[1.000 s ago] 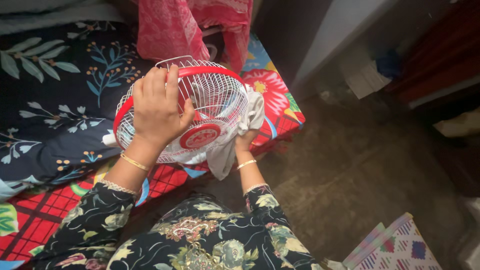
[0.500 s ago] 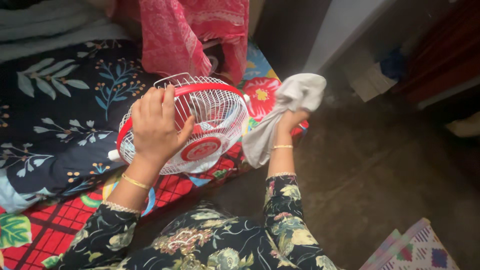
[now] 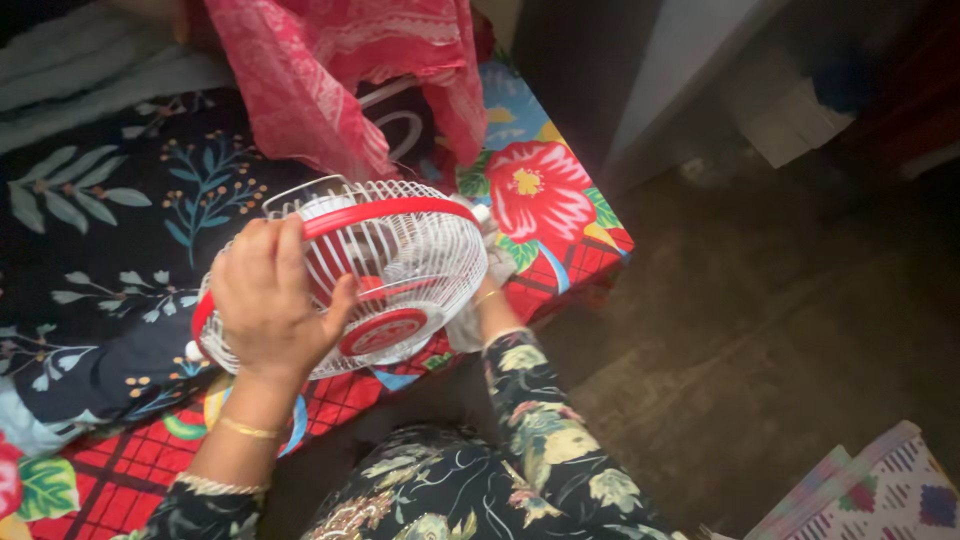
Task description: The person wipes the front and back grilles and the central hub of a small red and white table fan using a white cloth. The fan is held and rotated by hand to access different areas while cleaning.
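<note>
The left hand [image 3: 268, 305] is gripping the fan [image 3: 370, 270] at centre frame by its stiff red rim; the light wire cage looks bendable. The right hand [image 3: 487, 285], mostly hidden, is clutching a soft cloth [image 3: 465, 325].

I see the fan guard [image 3: 400, 270] as thin white-coated metal wire with a glossy red plastic rim; beneath it, the bedspread [image 3: 120, 240] is soft matt cloth.

One red-and-white table fan [image 3: 390, 270] at centre, one pale cloth [image 3: 470, 320] at four o'clock of it, two hands, two gold bangles, one pink garment [image 3: 340, 70] at twelve o'clock.
</note>
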